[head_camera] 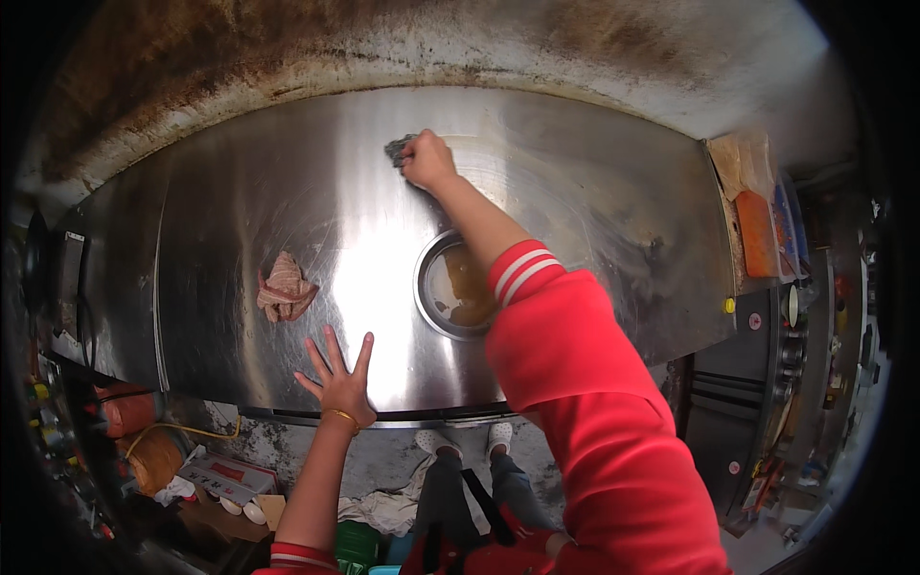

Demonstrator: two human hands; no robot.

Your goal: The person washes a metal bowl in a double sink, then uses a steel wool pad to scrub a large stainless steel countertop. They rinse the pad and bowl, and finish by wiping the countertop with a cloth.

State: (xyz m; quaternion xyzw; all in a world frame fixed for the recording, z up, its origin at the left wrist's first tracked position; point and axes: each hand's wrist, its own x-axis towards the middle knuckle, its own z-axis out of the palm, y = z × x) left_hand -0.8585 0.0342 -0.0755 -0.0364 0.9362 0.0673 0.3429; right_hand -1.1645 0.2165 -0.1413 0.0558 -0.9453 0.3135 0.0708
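A dark scouring pad (pixel 399 149), apparently of metal mesh, is gripped in my right hand (pixel 427 159) against the far part of a stainless steel worktop (pixel 208 215). Wet smears arc across the steel to the right of that hand. Below my right forearm sits a round metal basin (pixel 430 309) with murky brownish liquid in it; the sleeve hides its right side. My left hand (pixel 342 377) rests with fingers spread on the worktop's front edge, holding nothing. Beyond it, to the left, lies a crumpled reddish-striped cloth (pixel 284 287).
A stained wall (pixel 460 50) bounds the worktop at the back. Orange and blue containers (pixel 758 233) stand at the right end, near a yellow cap (pixel 729 305). A dark cabinet (pixel 726 402) is at the right. Below left are a cardboard box (pixel 226 474) and a yellow hose (pixel 190 425).
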